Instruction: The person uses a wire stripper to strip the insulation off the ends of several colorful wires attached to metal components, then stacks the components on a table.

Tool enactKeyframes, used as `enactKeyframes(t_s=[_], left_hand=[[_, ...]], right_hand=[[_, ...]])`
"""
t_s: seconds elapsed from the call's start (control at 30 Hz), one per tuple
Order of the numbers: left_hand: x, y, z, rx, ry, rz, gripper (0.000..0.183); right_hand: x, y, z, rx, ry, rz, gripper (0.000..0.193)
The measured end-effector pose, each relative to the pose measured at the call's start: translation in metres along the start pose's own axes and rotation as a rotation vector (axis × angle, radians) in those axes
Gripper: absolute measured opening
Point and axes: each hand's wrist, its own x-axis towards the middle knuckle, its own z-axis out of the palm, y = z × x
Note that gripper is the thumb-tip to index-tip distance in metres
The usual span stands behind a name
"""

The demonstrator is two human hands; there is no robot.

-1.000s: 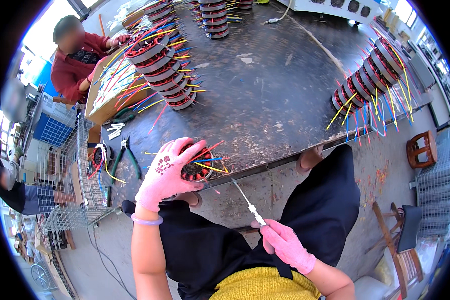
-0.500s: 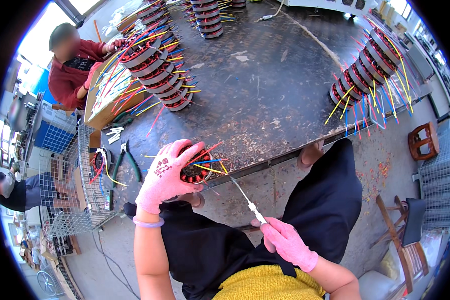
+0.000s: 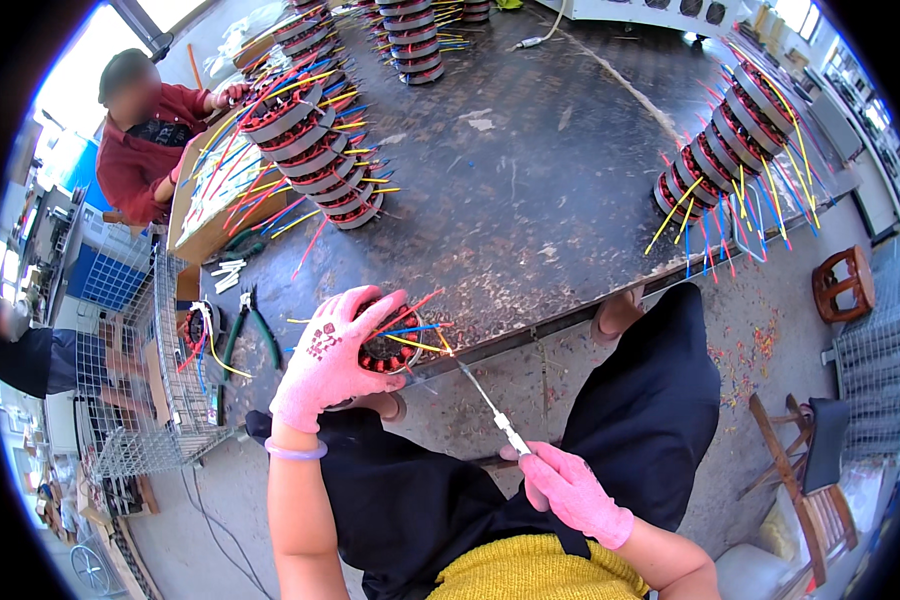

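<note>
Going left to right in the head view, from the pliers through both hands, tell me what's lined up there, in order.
Green-handled metal pliers, pink-gloved left hand, round ring with red windings and coloured wires, slim white-and-grey rod-like tool, pink-gloved right hand.

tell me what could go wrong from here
The slim tool in the right hand points toward the wires of the wound ring, so a slip might nick them or jab the left hand. The ring sits near the table edge and could slide off if the left hand's grip loosened.
</note>
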Motion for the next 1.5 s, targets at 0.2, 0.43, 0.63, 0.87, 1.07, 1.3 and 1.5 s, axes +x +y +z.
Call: enactKeyframes(t_s=[0.2,0.43,0.63,0.87,1.07,1.3,1.5], left_hand=[[0.0003,0.0006,-0.0002,0.006,-0.016,-0.015,0.091],[0.0014,0.0025,-0.0008,0.002,-0.018,-0.018,0.090],[0.0010,0.0027,-0.0007,-0.002,-0.019,-0.022,0.091],[0.0010,0.0019,-0.0016,0.009,-0.023,-0.011,0.092],[0.0005,0.0011,0.0009,-0.004,-0.010,-0.015,0.092],[0.0007,0.0027,-0.0010,0.000,-0.015,-0.014,0.091],[0.0012,0.0040,-0.0008,0.014,-0.004,-0.006,0.088]], right_hand=[[0.0002,-0.0019,0.0018,-0.030,0.004,0.002,0.032],[-0.0010,-0.0025,0.0006,-0.040,0.011,0.011,0.033],[0.0000,-0.0034,0.0002,-0.108,0.003,-0.004,0.033],[-0.0008,-0.0018,-0.0004,-0.062,0.004,0.001,0.034],[-0.0015,-0.0029,0.0007,-0.073,0.009,-0.012,0.033],[-0.0011,-0.0030,-0.0004,-0.097,0.010,-0.006,0.032],[-0.0015,-0.0063,0.0016,-0.104,0.017,-0.011,0.031]])
